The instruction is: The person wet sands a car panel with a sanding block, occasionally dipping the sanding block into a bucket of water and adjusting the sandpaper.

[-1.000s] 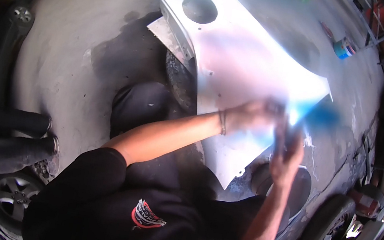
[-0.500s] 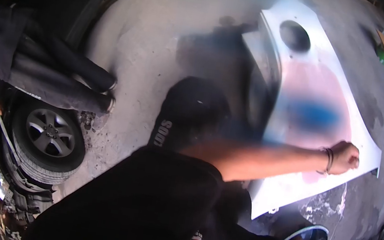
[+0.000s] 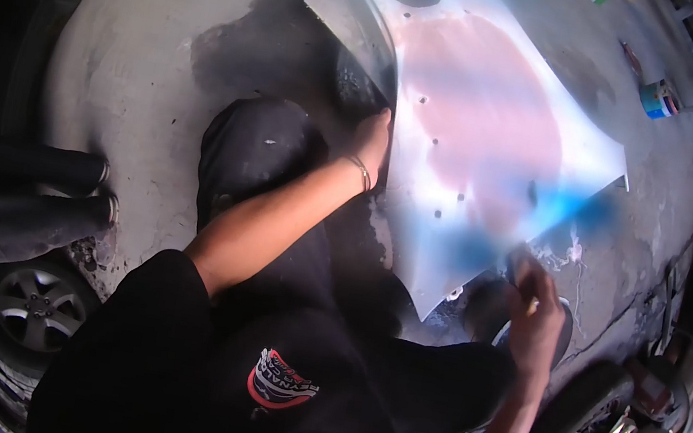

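Observation:
A white car body panel (image 3: 589, 150) with a dull pink patch, a large round hole and several small holes lies across the upper middle. My left hand (image 3: 369, 144) is at its left edge, gripping it, with the fingers partly hidden behind the edge. Beside the panel's lower right edge, my right hand (image 3: 536, 312) is closed, its fingers curled round something small and dark that is too blurred to name. A bucket (image 3: 565, 339) with a pale rim is partly hidden behind this hand. Blue blurs cover the panel's lower part.
Under the panel's left side is a dark support, partly hidden. Another person's legs (image 3: 25, 209) and a wheel (image 3: 37, 307) are at the left. A tyre (image 3: 590, 414) lies at the lower right. A small can (image 3: 658, 100) stands on the floor at upper right.
The view has swung, shifting the scene left. My left hand has gone from above the panel to its left edge. My right hand has come up from the bucket to beside the panel.

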A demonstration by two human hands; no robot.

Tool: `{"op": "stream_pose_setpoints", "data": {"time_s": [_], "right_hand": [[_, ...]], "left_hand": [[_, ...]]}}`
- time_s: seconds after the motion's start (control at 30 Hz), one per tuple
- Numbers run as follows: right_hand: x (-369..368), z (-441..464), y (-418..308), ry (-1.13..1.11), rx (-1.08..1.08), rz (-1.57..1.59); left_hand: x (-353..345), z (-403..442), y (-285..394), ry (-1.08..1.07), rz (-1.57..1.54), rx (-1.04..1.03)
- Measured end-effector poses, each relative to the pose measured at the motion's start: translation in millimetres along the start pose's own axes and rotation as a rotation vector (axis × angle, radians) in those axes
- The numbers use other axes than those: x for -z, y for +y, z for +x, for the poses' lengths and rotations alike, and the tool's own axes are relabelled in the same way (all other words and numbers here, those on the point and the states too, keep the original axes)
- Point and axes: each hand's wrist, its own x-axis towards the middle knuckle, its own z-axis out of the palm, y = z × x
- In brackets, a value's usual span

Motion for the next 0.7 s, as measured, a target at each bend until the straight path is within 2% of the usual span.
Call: {"op": "stream_pose_setpoints", "data": {"time_s": [0.03,0.07,0.1,0.23,0.27,0.3,0.33,0.4,0.43,0.47,0.53,0.57,0.63,0.67,0.7], "right_hand": [[-20,17,-17,-0.008,0.214,-0.066],[-45,31,-28,0.091,0.383,-0.096],[-60,42,-43,0.08,0.439,-0.024],[-116,47,-60,0.212,0.557,-0.063],[-125,42,-61,0.266,0.578,-0.101],[-130,40,-63,0.23,0.512,-0.16],[-136,50,-61,0.22,0.527,-0.169],[-152,70,-52,0.276,0.501,-0.259],[-162,93,-42,0.268,0.497,-0.392],[-166,117,-44,0.285,0.534,-0.336],[-179,155,-40,0.379,0.613,-0.439],[-179,150,-45,0.383,0.62,-0.439],[-174,115,-62,0.322,0.459,-0.352],[-168,93,-66,0.331,0.537,-0.317],[-164,67,-73,0.29,0.517,-0.279]], "left_hand": [[-1,18,-8,0.002,0.082,-0.136],[-1,29,-14,0.008,0.157,-0.27],[1,32,-16,0.007,0.372,-0.48],[5,53,-20,0.085,0.414,-0.496],[6,49,-22,0.087,0.559,-0.56],[6,47,-21,0.09,0.705,-0.628],[4,55,-21,0.097,0.687,-0.624],[5,69,-36,0.079,0.74,-0.775],[6,63,-33,0.045,0.654,-0.758],[9,58,-31,0.041,0.657,-0.748],[12,56,-24,-0.048,0.482,-0.626],[14,58,-22,-0.045,0.478,-0.632],[15,69,-25,-0.195,0.285,-0.6],[14,76,-32,-0.197,0.278,-0.597],[12,82,-40,-0.303,0.057,-0.479]]}}
